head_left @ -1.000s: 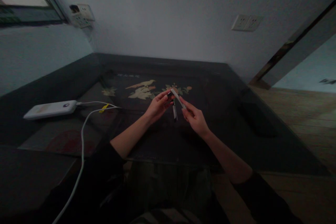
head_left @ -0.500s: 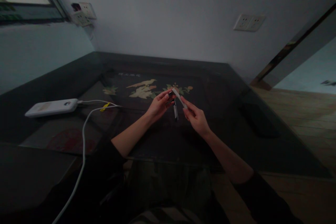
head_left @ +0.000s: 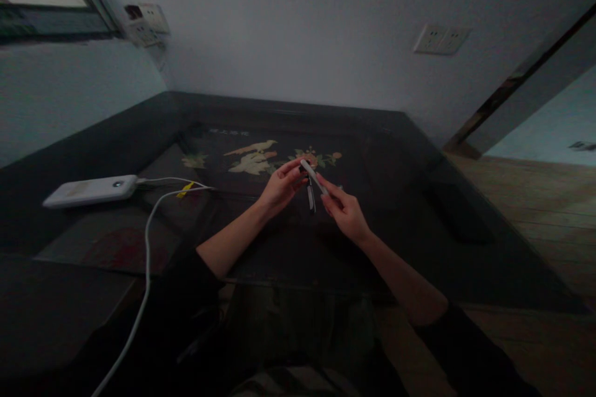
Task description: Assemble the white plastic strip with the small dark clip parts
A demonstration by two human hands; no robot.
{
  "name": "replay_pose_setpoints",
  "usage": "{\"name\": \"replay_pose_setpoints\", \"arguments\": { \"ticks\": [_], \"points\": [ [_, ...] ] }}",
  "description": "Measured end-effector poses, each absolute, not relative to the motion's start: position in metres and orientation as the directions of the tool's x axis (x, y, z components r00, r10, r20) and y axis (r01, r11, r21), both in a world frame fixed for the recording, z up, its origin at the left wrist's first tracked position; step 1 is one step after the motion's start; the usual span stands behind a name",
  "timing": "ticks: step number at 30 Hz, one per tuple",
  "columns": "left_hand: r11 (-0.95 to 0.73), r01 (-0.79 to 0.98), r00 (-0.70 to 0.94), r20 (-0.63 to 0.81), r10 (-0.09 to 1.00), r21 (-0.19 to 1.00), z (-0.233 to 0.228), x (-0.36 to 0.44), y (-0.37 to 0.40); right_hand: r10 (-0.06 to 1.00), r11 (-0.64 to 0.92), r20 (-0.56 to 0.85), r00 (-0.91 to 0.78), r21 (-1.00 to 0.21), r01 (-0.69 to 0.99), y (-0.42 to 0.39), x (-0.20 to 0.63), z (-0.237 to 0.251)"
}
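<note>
Both my hands meet above the middle of a dark table (head_left: 410, 155) with a painted bird and flower panel (head_left: 254, 158). My left hand (head_left: 278, 188) pinches the dark upper end of a small folding tool (head_left: 310, 191), whose short metal part hangs down between the hands. My right hand (head_left: 343, 214) grips a thin pale strip of that tool (head_left: 313, 176), which slants up to the left. The room is dim, so the tool's details are unclear.
A white power bank (head_left: 90, 190) lies at the table's left, with a white cable (head_left: 148, 242) running from it toward me. Wall sockets (head_left: 440, 39) sit on the back wall, another socket (head_left: 146, 23) in the left corner. An open doorway (head_left: 554, 118) is at right.
My right hand has shifted slightly left and closer to my left hand, tilting the pale strip a little. The left hand stays almost still.
</note>
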State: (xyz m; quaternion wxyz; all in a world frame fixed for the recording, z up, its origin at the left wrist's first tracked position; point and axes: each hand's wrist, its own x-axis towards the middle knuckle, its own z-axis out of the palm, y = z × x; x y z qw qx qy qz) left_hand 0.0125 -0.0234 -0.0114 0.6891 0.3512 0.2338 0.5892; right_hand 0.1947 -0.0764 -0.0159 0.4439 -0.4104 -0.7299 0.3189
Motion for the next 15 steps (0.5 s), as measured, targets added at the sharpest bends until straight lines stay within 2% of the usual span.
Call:
{"name": "replay_pose_setpoints", "arguments": {
  "ticks": [5,11,15],
  "points": [
    [0.057,-0.642,0.186,0.083,0.979,0.764,-0.0125,0.0125,-0.0231,0.874,0.475,0.395,-0.284,-0.821,0.316,-0.0759,0.1945,-0.018],
    [0.075,-0.63,0.203,0.071,0.977,0.773,-0.0143,0.0118,-0.0226,0.885,0.466,0.422,-0.199,-0.811,0.353,-0.0721,0.1975,-0.0156],
    [0.061,-0.645,0.204,0.094,0.974,0.761,-0.013,0.0112,-0.0238,0.887,0.457,0.397,-0.235,-0.827,0.328,-0.0754,0.1953,-0.0143]
  ]
}}
